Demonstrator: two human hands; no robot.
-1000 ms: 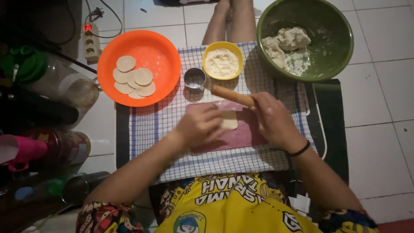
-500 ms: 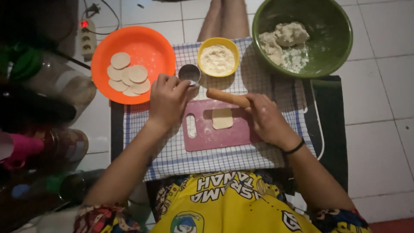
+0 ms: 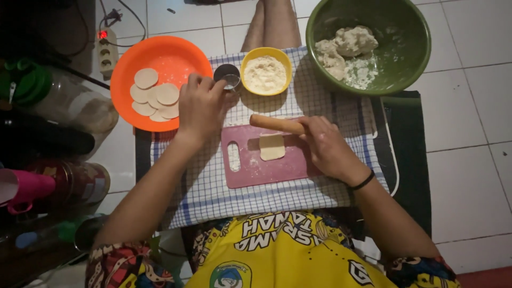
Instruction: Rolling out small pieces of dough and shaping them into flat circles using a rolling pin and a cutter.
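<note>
A person in a yellow printed garment sits on a white tiled floor point(image 3: 480, 106), working over a pink cutting board point(image 3: 266, 165) laid on a blue-checked cloth point(image 3: 213, 192) across the lap. On the board lies a small flattened piece of dough point(image 3: 272, 146), pale and roughly square, near the board's far edge. Just beyond the dough, the right hand point(image 3: 325, 146) is closed around one end of a wooden rolling pin point(image 3: 274, 124), holding it across the board's top edge, seemingly parked clear of the dough. To the board's far left, the left hand point(image 3: 200, 109) reaches away from it, fingers curled about a small round metal cup point(image 3: 228, 77); whether it grips or merely touches cannot be told. Beside the cup, straight beyond the board, a yellow bowl point(image 3: 256, 54) holds flour, close at hand probably for dusting. Farther left of the board, an orange plate point(image 3: 181, 53) carries cut dough rounds point(image 3: 154, 98), stacked loosely. Farthest right, a green bowl point(image 3: 410, 58) holds the remaining dough mass point(image 3: 346, 45).
</note>
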